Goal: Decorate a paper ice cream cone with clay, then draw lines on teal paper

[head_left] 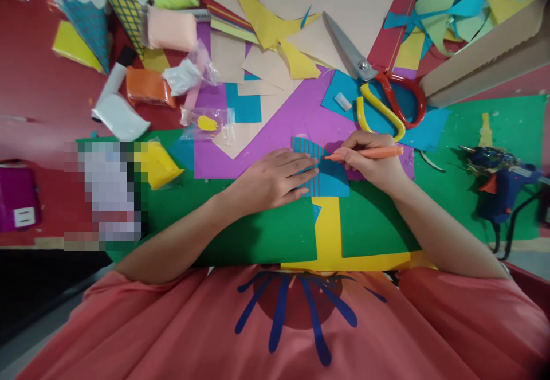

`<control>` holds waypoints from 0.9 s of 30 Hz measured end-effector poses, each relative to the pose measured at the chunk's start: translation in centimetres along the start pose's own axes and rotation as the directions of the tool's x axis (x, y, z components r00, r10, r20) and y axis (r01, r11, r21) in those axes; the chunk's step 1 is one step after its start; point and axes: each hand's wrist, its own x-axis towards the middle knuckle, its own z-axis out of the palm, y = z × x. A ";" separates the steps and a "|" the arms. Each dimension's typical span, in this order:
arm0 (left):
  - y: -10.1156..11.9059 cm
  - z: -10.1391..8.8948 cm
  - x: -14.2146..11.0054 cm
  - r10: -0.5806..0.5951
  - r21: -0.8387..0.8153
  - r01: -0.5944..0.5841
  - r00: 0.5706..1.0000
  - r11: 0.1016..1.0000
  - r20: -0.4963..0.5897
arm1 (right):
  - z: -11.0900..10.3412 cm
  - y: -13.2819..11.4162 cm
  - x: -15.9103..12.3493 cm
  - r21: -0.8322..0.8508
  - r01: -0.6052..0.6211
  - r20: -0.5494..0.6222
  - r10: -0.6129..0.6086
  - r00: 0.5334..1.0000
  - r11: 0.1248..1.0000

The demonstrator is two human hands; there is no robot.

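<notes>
A small blue paper piece (330,176) with pink stripes drawn on it lies on a purple sheet (275,139) and a green sheet (258,225). My left hand (270,179) rests flat on the blue piece's left part, fingers stretched out and pressing it down. My right hand (372,162) is closed round an orange pen (369,152), whose tip touches the blue piece near its top edge.
Scissors with red and yellow handles (387,96) lie just behind my right hand. A blue glue gun (498,182) stands at the right. Bags of coloured clay (148,86), paper scraps (447,7) and a cardboard strip (485,59) crowd the far side of the red table (38,93).
</notes>
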 end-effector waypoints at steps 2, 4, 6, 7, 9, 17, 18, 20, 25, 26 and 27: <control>0.0 0.1 0.0 -0.017 -0.012 0.017 1.000 1.000 0.016 | 0.0 0.0 -0.1 0.046 -0.020 -0.034 0.021 0.999 0.999; 0.0 0.2 -0.1 -0.039 -0.002 0.039 0.999 0.999 0.026 | 0.0 0.1 -0.2 0.108 -0.039 -0.076 0.047 0.996 0.993; 0.0 0.3 -0.1 -0.064 0.026 0.063 0.998 0.998 0.022 | 0.0 0.1 -0.2 0.134 -0.038 -0.088 0.050 0.995 0.990; 0.0 0.3 -0.1 -0.072 0.040 0.071 0.997 0.997 0.017 | 0.0 0.1 -0.2 0.123 -0.031 -0.079 0.040 0.996 0.992; 0.0 0.3 -0.1 -0.077 0.054 0.076 0.997 0.996 0.009 | 0.0 0.2 -0.2 0.080 -0.015 -0.058 0.020 0.998 0.997; 0.1 0.3 0.0 -0.063 0.050 0.063 0.998 0.997 -0.007 | 0.2 0.1 -0.1 0.053 -0.016 -0.023 0.017 1.000 0.998; 0.1 0.3 0.0 -0.072 0.042 0.072 0.997 0.997 0.001 | 0.2 0.0 -0.1 0.048 -0.011 -0.021 0.012 1.000 0.999; 0.1 0.3 0.0 -0.095 0.020 0.094 0.995 0.995 0.021 | 0.2 -0.1 -0.1 0.041 -0.005 -0.015 0.006 1.000 0.999; 0.0 0.4 -0.1 -0.093 0.019 0.092 0.995 0.996 0.024 | 0.1 -0.2 0.0 0.040 -0.001 0.012 0.000 1.000 0.999; 0.0 0.4 -0.1 -0.086 0.027 0.085 0.996 0.996 0.017 | 0.1 -0.2 0.1 0.038 -0.002 0.018 0.002 1.000 0.999; 0.0 0.4 -0.1 -0.079 0.035 0.079 0.997 0.996 0.011 | 0.0 -0.2 0.1 0.039 -0.007 0.024 0.006 1.000 0.999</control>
